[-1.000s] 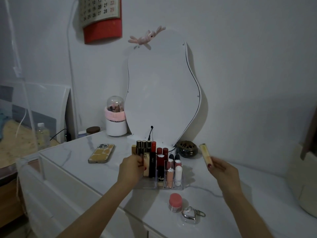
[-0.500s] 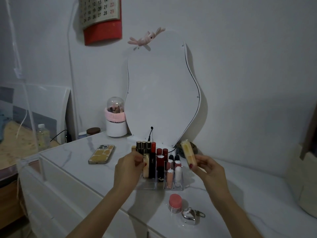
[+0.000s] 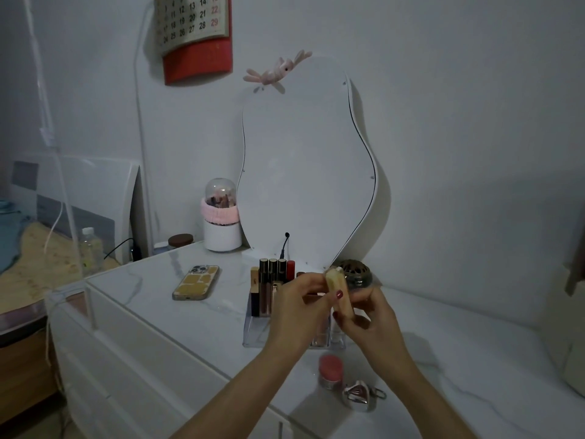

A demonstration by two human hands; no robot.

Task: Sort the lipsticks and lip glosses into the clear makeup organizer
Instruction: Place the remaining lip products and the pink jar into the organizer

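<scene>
Both hands meet in front of the clear organizer point(image 3: 253, 331), which sits on the white marble tabletop point(image 3: 196, 315). My right hand point(image 3: 370, 321) grips a cream-yellow lip tube point(image 3: 338, 291), tilted slightly off upright, thumb across its front. My left hand point(image 3: 297, 312) has its fingers curled, tips touching the same tube near its top. Dark tubes point(image 3: 273, 282) stand upright in the organizer's back-left slots. A phone point(image 3: 196, 282) lies left of the organizer; a pink-lidded jar point(image 3: 330, 370) sits just before it.
</scene>
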